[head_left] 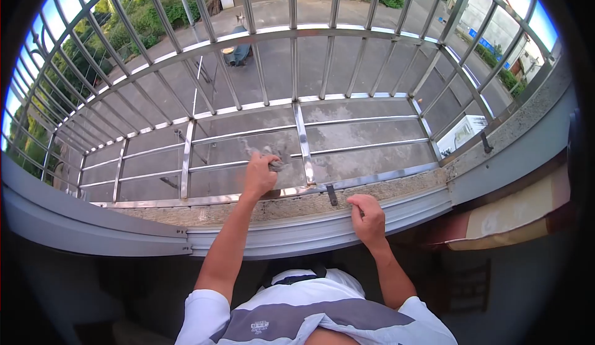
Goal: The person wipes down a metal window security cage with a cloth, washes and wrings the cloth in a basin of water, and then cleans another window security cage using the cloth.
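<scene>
My left hand reaches out past the window sill, closed on a crumpled grey cloth. The cloth is at a thin horizontal bar of the steel window cage; whether it touches the bar I cannot tell. Over the window track, my right hand is curled with its fingers folded in. What it holds, if anything, is hidden. Left of the right hand, a dark metal bracket is fixed to the sill.
Upright steel bars surround the opening, with open bars underneath and paved ground far below. Grey window frame runs along the left. At the right hangs a red and beige curtain. A second dark bracket sticks out at the right sill.
</scene>
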Motion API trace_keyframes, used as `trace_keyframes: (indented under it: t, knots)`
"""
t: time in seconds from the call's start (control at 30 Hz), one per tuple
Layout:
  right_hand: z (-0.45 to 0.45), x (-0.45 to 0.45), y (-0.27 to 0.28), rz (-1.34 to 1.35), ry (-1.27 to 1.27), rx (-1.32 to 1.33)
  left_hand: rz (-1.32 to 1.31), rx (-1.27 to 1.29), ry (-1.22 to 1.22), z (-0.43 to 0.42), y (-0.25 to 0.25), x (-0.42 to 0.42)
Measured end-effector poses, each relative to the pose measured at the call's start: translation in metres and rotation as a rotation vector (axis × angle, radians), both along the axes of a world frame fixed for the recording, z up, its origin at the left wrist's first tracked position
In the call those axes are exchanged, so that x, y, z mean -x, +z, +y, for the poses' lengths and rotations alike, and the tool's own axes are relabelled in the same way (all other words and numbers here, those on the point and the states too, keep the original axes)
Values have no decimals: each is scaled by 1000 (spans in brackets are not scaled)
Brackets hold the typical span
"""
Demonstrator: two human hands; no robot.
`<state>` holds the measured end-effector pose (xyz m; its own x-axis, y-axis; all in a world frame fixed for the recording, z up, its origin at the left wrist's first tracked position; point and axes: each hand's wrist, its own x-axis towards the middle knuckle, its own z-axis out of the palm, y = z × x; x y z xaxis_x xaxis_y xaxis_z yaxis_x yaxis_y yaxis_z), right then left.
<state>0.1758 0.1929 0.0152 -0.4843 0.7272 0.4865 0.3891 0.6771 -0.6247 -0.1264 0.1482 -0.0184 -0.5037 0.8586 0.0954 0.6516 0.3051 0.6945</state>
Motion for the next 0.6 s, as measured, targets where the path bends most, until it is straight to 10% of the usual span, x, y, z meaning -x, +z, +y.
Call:
trace_keyframes:
  t: [0.23,0.37,0.47,0.6]
  knots:
    - [-9,-3,16,230,48,232,-753,-278,-221,0,32,-144]
    - [-15,-6,17,768,215,820,-866,-183,-431,-26,66,-172]
    - [1,-6,19,915,214,1053,-760,-314,-514,-49,90,-173]
    - [44,5,41,1089,160,1031,2,-505,-331,-89,72,-146]
